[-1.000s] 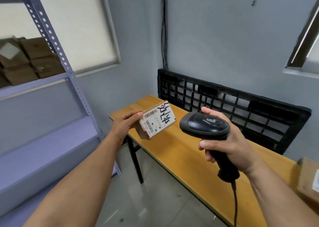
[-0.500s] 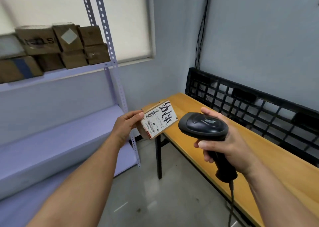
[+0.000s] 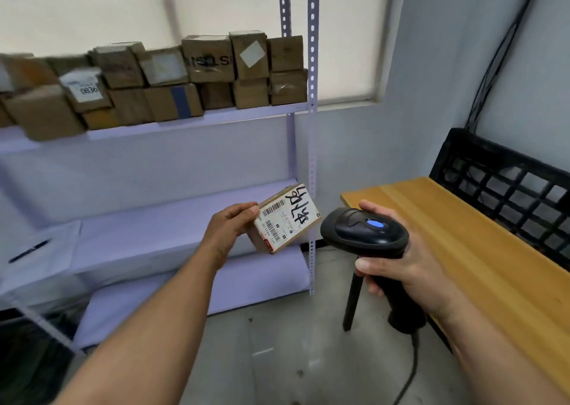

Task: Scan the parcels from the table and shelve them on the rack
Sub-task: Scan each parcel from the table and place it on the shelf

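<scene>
left grip (image 3: 228,229): closed on the parcel (image 3: 287,219), thumb on its upper left edge, the other fingers hidden behind it. The parcel is held in the air, tilted, label face toward the camera. The label carries barcodes and black handwritten marks

right grip (image 3: 401,269): wrapped round the handle of the black scanner (image 3: 367,232), thumb on the top rear of the head. A blue light shows on top of the head. The head sits just beside the parcel's lower right corner, a small gap between them, not touching. The scanner cable (image 3: 413,358) drops from the handle base toward the floor (image 3: 277,343)

parcel position: off the surface (image 3: 462,250), seen against the middle shelf of the rack (image 3: 312,127), near the rack's right post

surface: wooden top, at the right, one black leg visible under its near corner; the right grip is at its left edge. A black plastic pallet (image 3: 509,189) stands on edge along the back of the surface, against the wall

rack, upper shelf: cardboard boxes (image 3: 209,62) in two layers, the left ones blurred; one label reads 0836. Far left, lower down: a pen (image 3: 27,250) on a white sheet, blurred. A pale blind (image 3: 154,13) covers the window behind the rack. Dark cables (image 3: 493,65) run down the wall at upper right
</scene>
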`<state>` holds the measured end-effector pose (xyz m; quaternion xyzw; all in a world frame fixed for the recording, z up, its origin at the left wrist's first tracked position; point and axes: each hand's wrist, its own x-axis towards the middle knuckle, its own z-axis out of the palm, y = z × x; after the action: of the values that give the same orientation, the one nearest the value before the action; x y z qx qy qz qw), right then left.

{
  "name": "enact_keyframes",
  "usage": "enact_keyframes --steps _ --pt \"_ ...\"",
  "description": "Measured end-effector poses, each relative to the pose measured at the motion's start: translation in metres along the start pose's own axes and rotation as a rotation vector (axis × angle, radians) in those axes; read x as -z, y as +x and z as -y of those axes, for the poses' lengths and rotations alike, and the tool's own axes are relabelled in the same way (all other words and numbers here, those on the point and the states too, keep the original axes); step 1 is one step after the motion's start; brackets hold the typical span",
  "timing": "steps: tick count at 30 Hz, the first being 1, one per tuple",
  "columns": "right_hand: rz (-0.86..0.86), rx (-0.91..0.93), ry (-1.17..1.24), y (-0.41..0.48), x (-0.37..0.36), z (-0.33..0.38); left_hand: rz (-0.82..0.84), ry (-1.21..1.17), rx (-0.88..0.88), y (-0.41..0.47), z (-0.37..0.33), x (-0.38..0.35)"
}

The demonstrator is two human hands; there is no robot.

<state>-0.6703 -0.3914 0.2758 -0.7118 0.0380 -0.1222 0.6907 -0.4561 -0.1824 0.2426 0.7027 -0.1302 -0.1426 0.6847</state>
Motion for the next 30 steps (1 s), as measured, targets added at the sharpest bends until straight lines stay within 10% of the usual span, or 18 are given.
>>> enact_keyframes --steps 15,30 --pt "0.225 0.091 0.098 0.23 -0.168 -0.004 -0.317 -0.218 -0.064 0.081 -0.038 0.146" --pt "0.536 0.182 0.148 0.379 -0.349 0.052 -0.44 0.422 -0.281 0.098 -0.086 0.32"
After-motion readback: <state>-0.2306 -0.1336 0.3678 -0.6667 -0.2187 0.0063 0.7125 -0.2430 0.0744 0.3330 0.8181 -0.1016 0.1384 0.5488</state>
